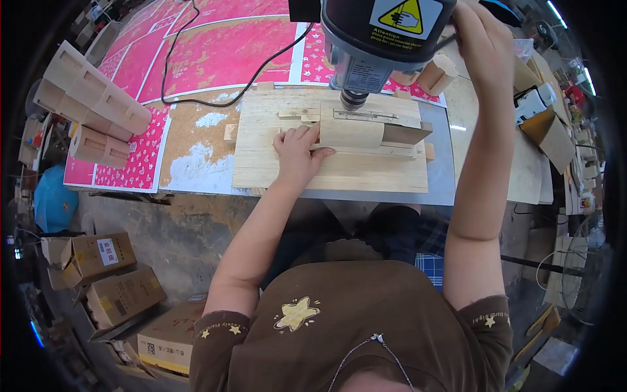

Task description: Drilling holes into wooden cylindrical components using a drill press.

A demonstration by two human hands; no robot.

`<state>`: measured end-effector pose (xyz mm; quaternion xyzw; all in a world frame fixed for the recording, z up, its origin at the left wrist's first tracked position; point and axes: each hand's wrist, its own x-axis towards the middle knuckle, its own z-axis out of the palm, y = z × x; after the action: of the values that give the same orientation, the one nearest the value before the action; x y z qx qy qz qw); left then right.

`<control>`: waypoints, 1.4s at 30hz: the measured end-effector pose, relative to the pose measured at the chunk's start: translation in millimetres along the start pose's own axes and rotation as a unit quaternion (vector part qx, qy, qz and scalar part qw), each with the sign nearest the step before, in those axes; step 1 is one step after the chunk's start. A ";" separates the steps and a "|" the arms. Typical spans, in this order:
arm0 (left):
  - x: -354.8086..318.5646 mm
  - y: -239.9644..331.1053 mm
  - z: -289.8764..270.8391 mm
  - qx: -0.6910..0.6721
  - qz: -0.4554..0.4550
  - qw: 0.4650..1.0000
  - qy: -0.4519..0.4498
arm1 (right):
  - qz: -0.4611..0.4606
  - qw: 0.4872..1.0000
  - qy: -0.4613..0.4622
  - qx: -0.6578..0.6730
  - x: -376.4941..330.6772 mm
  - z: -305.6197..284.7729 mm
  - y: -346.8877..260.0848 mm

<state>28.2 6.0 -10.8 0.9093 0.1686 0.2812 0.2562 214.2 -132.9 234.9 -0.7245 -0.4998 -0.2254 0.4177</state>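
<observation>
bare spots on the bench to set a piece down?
Free: cork patch between the stacked wooden pieces and the plywood jig; jig's front strip. Crowded: under the drill press, where the left hand holds the wooden block.

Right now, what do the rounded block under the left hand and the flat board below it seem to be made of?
The pale rounded block looks like unfinished light wood, with a matte face and faint grain. The flat board below it looks like bare plywood or softwood, judging by its long grain lines. The left hand rests against the block.

Pale rounded wooden block [351,132] flat on plywood jig board [274,166], beneath drill chuck [353,99].
</observation>
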 end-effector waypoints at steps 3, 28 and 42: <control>-5.6 -5.6 -2.1 0.017 -0.016 1.000 -0.009 | 0.082 0.996 -0.020 0.028 -53.0 -1.7 -30.2; 17.6 13.8 -8.1 -0.102 -0.108 0.986 -0.071 | 0.029 0.996 0.073 -0.035 19.6 26.3 13.1; -0.6 -26.1 -77.5 -0.239 -0.087 0.965 -0.069 | 0.063 0.976 -0.208 -0.005 -169.6 38.8 56.0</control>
<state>-22.9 55.6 29.4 0.8210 0.1565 0.2264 0.5002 194.2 -200.1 66.1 -0.7877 -0.5276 -0.0452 0.3149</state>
